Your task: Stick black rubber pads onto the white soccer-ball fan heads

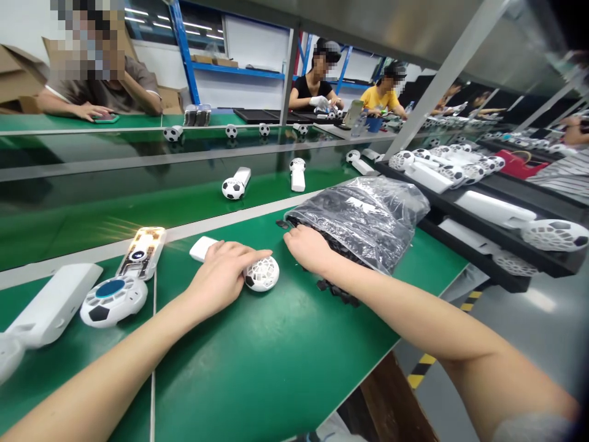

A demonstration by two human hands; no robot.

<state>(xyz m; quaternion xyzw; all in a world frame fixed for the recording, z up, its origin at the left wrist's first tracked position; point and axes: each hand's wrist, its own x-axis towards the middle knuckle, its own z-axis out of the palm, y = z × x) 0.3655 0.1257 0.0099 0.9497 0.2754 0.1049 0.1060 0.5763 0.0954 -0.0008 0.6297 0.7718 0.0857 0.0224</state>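
My left hand [223, 270] lies over the middle of a white handheld fan with a soccer-ball head, its fingers closed around it. The fan's round grille [263, 274] shows on the right of the hand and its white handle end [202, 247] on the left; the fan lies on the green table [257, 356]. At the mouth of a clear plastic bag [368, 209] full of small black parts, my right hand [307, 247] has its fingers curled together. What they pinch, if anything, is hidden. Loose black parts [339, 292] lie below the right wrist.
To the left lie a lit, transparent-bodied device [142, 252], a soccer-ball fan head [113, 301] and a white handle [57, 304]. More fans [234, 186] rest on the conveyor belt [184, 202] ahead. Black trays [547, 258] of fans stand at right. Co-workers [317, 86] sit opposite.
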